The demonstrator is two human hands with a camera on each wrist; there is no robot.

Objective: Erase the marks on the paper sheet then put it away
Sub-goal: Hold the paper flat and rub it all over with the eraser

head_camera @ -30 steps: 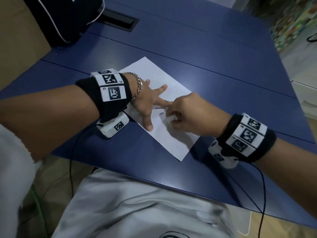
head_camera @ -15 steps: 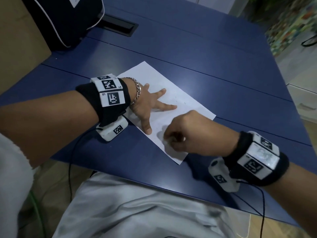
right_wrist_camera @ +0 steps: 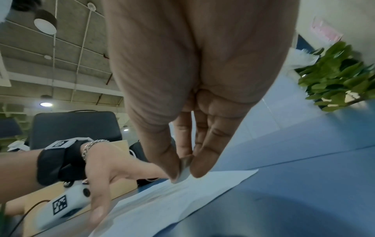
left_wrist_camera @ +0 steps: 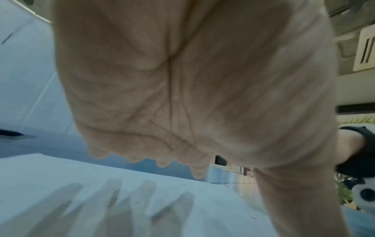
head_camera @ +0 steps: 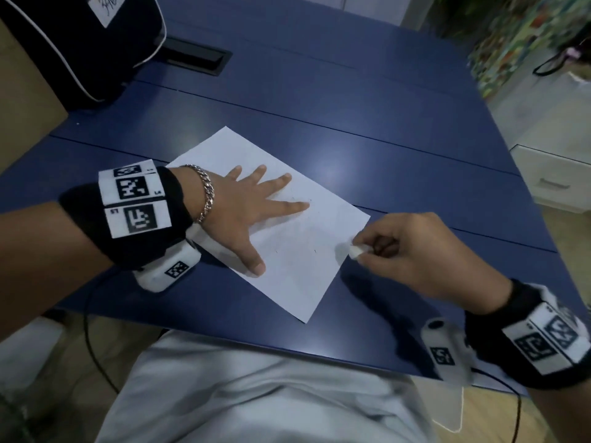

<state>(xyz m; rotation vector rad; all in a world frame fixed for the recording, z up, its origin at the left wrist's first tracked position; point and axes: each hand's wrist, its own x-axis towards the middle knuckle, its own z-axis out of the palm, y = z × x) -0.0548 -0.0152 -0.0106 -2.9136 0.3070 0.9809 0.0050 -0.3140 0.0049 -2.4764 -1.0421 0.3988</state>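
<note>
Lying diagonally, paper sheet [head_camera: 287,244] long-axis near-right to far-left.

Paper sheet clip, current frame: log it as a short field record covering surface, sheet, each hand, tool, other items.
surface: blue table
sheet: white paper sheet lying flat, faint specks visible
left hand: fingers spread flat, pressing the sheet down
right hand: pinches a white eraser at the sheet's right edge
other: dark bag at far left of table
</note>
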